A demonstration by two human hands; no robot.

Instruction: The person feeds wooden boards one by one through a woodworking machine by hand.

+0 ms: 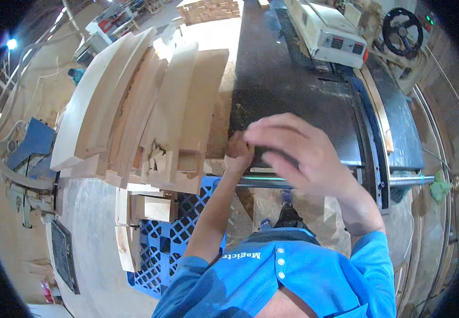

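My right hand is raised over the near end of a dark machine table, its fingers stretched forward and the thumb apart, slightly blurred. Nothing shows in it. Just left of its fingertips, my left hand is at the table's near left corner, in shadow and close to the stacked boards. Its fingers are too dark and partly covered to make out, so whether it grips anything is unclear. Thick pale wooden boards lie side by side to the left; the nearest shows a dark knot or crack at its end.
A blue plastic pallet and short wood blocks sit below the boards. Along the right run a rail and a round metal bar. A cream machine housing and black handwheel stand far right. More wood is stacked beyond.
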